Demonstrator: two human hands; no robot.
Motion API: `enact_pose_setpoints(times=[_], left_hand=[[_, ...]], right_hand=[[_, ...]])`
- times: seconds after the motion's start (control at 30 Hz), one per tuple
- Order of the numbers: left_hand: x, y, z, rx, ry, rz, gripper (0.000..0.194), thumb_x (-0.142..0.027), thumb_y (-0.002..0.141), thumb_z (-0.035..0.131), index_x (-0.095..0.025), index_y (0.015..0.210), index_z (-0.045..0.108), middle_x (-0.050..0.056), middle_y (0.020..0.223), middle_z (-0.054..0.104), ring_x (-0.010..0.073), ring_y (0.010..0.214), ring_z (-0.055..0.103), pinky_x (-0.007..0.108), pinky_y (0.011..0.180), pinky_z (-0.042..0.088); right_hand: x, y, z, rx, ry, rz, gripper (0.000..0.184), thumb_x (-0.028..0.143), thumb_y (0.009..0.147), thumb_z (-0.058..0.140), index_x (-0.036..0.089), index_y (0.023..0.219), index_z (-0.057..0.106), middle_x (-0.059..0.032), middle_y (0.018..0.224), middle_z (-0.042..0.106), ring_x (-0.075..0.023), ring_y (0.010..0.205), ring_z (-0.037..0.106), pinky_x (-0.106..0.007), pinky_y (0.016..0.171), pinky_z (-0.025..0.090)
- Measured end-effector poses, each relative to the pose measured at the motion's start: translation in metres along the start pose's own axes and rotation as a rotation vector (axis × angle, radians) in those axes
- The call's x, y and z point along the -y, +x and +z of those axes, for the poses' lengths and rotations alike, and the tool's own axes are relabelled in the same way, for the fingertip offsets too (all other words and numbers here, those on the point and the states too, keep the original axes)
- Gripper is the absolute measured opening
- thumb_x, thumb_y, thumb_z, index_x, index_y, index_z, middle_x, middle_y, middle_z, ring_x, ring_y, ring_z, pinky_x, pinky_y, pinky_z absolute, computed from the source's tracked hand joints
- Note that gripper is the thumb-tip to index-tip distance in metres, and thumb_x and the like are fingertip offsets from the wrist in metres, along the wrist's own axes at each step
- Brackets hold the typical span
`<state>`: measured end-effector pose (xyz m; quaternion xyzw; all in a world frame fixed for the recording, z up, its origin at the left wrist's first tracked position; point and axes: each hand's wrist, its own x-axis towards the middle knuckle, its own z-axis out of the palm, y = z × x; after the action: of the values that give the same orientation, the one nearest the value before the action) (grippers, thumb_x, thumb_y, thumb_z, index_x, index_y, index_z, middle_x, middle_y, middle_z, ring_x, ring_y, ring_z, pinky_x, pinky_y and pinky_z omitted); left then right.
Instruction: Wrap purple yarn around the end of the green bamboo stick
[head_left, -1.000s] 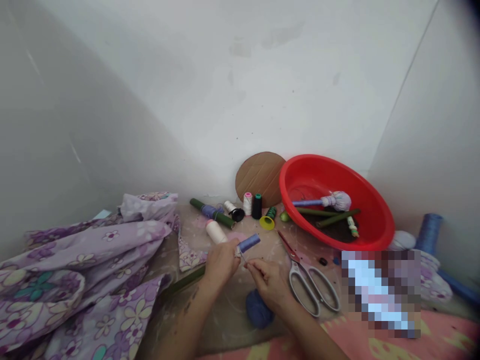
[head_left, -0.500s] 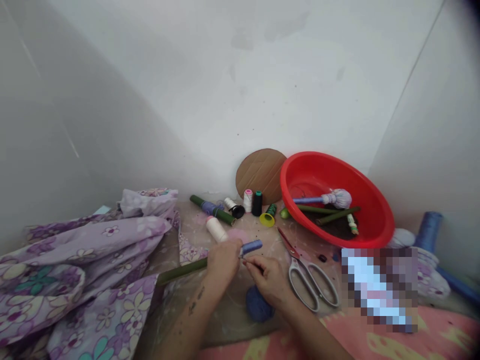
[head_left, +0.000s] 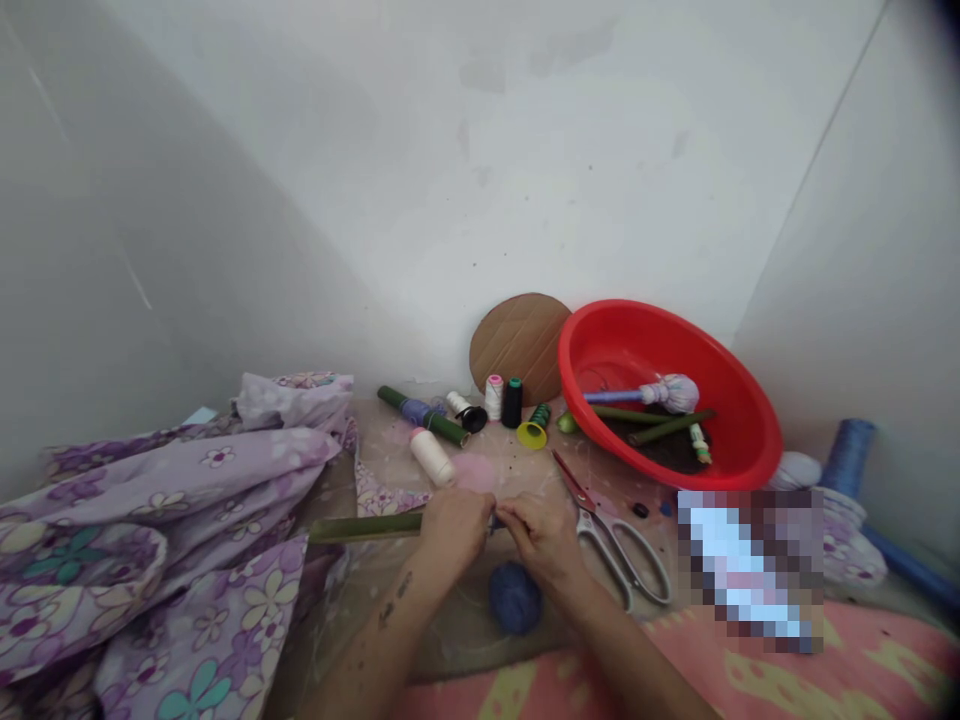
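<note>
Green bamboo stick [head_left: 364,527] lies on the table, its end inside the closed fingers of the left hand [head_left: 454,530]. Right hand [head_left: 540,540] pinches beside it, its grip too small to tell. Below them sits a blue thread ball [head_left: 516,598].

back wall [head_left: 480,200]: white painted, plain, faint grey scuffs near its top [head_left: 487,75]. left wall [head_left: 112,250]: same white finish, meeting the back wall at a corner, in soft shade. right wall [head_left: 847,250]: white, joined to the back wall by a straight seam. below the left wall: lilac floral quilt [head_left: 157,500], heaped in folds. nearest the onlooker, below the back wall: pink and yellow patterned mat [head_left: 847,670]. light: soft, even, pale.
</note>
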<state>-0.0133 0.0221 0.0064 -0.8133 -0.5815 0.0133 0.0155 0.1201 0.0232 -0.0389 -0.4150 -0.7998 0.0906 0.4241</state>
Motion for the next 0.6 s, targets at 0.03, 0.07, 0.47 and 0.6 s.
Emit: enact_pose_setpoints(times=[0.03, 0.07, 0.47, 0.6], left_hand=[[0.000, 0.000, 0.000, 0.005, -0.007, 0.011, 0.028, -0.014, 0.076, 0.033, -0.017, 0.089, 0.057, 0.010, 0.078, 0.062, 0.0231, 0.077, 0.057, 0.033, 0.064, 0.042], [0.000, 0.000, 0.001, 0.011, -0.015, 0.016, 0.028, -0.014, 0.076, 0.033, -0.017, 0.090, 0.057, 0.010, 0.079, 0.062, 0.0225, 0.078, 0.057, 0.033, 0.065, 0.042], [0.002, -0.004, -0.005, 0.036, -0.053, 0.035, 0.028, -0.012, 0.071, 0.038, -0.015, 0.088, 0.060, 0.012, 0.082, 0.062, 0.0219, 0.082, 0.056, 0.034, 0.073, 0.041], [0.001, -0.004, -0.004, 0.045, -0.022, 0.079, 0.028, -0.011, 0.069, 0.038, -0.012, 0.085, 0.061, 0.013, 0.080, 0.062, 0.0233, 0.080, 0.057, 0.034, 0.071, 0.042]], right_hand=[[0.000, 0.000, 0.000, -0.003, -0.008, -0.008, 0.024, 0.022, 0.081, 0.038, 0.018, 0.076, 0.062, -0.0036, 0.070, 0.062, -0.0137, 0.067, 0.054, -0.024, 0.063, 0.039], [-0.001, 0.001, -0.001, -0.008, -0.016, -0.013, 0.024, 0.022, 0.081, 0.038, 0.019, 0.076, 0.062, -0.0035, 0.070, 0.062, -0.0137, 0.067, 0.054, -0.024, 0.063, 0.039], [-0.006, 0.002, 0.002, 0.017, 0.027, 0.027, 0.025, 0.025, 0.081, 0.040, 0.021, 0.079, 0.065, -0.0032, 0.070, 0.064, -0.0139, 0.066, 0.056, -0.024, 0.062, 0.042], [-0.014, 0.003, 0.003, 0.065, 0.110, 0.060, 0.023, 0.026, 0.080, 0.043, 0.021, 0.078, 0.066, -0.0030, 0.071, 0.064, -0.0131, 0.067, 0.056, -0.023, 0.061, 0.042]])
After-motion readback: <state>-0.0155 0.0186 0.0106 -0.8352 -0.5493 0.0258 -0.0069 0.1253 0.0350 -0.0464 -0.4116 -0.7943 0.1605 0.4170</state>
